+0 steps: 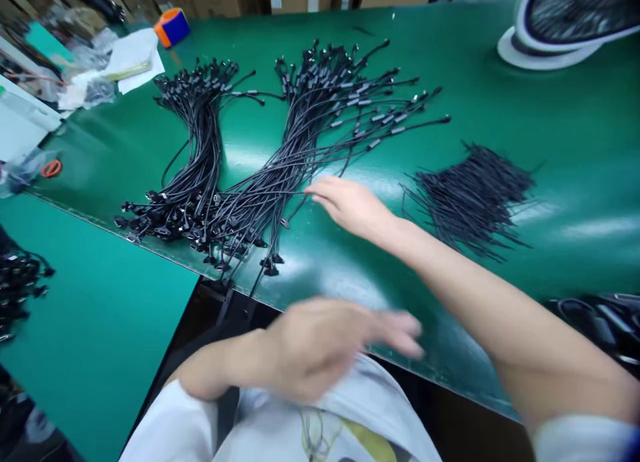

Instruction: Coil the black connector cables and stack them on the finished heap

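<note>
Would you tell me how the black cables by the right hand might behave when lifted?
Probably floppy: the thin cables curve and fan loosely across the green table. Likely to tangle and drag neighbours, since they overlap closely by the right hand.

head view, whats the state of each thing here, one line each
right hand, open, fingertips on fanned cable bundle
left hand, open, empty, blurred
gathered cable bundle, lying flat, untouched
wire pile, loose heap, untouched
fan, cannot tell if running
</note>
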The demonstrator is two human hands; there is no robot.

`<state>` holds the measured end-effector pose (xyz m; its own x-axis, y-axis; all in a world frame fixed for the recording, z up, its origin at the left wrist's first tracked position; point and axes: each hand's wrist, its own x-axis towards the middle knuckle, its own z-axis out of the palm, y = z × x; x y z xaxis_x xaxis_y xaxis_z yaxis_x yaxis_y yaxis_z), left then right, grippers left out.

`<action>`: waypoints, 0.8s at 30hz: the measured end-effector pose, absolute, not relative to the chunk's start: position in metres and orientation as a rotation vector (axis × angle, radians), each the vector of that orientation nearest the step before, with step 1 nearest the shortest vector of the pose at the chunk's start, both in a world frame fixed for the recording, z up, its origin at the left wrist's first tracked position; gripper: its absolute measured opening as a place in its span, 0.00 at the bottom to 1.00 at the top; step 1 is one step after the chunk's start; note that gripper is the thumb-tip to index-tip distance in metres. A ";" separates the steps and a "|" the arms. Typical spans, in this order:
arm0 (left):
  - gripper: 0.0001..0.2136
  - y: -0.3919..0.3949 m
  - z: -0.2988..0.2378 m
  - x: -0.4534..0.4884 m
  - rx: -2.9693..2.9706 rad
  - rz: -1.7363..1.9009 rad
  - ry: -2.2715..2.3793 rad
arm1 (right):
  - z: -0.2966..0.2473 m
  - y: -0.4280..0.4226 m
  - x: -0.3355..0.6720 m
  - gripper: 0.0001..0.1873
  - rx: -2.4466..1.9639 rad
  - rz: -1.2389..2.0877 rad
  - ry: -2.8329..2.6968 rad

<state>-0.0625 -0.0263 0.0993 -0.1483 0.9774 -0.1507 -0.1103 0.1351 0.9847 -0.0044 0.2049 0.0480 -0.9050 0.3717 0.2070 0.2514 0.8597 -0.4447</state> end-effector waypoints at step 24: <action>0.11 0.038 0.079 -0.289 1.204 1.970 2.051 | 0.165 0.193 -0.091 0.17 -0.311 0.346 -2.640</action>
<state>-0.2892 0.0383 0.0789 -0.6950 0.5513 0.4616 0.4834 -0.1171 0.8675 -0.0914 0.1925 0.1648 -0.8703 0.2737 0.4095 0.1589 0.9429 -0.2927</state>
